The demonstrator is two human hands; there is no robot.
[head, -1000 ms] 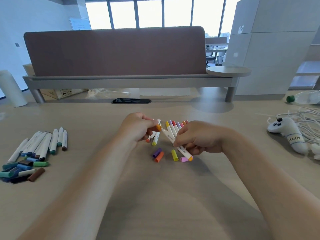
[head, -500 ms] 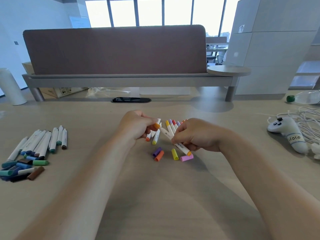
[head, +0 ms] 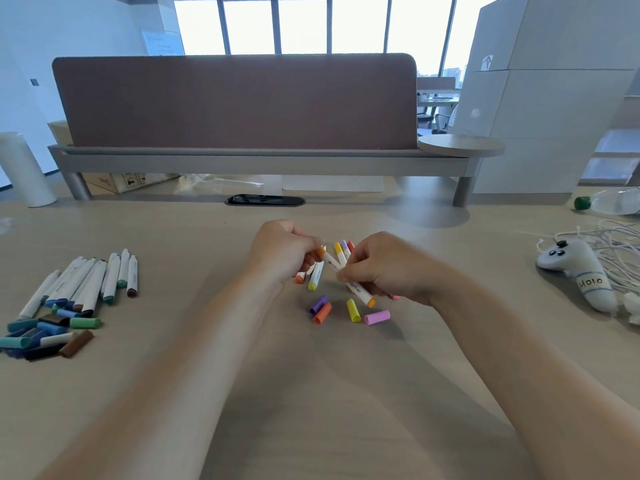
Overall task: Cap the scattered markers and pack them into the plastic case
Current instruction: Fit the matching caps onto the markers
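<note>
Fingers (head: 347,271) of the right hand (head: 384,268) are clamped round the white barrel of the orange marker (head: 359,291), holding it on a slant so its far end points at the left hand (head: 280,251). That hand's fingertips pinch what looks like the orange cap (head: 321,252) right on that end. One hand braces and one pushes, so I'd call this a capping press. Just nearer than the fingers lie four loose caps, kept close for matching: purple cap (head: 318,304), spare orange cap (head: 322,313), yellow cap (head: 353,310), pink cap (head: 377,317). Beyond the fingers, more bright markers (head: 341,249) wait. Well out past the left hand sits the blue-green batch (head: 86,282). Plastic case? Can't pick it out.
</note>
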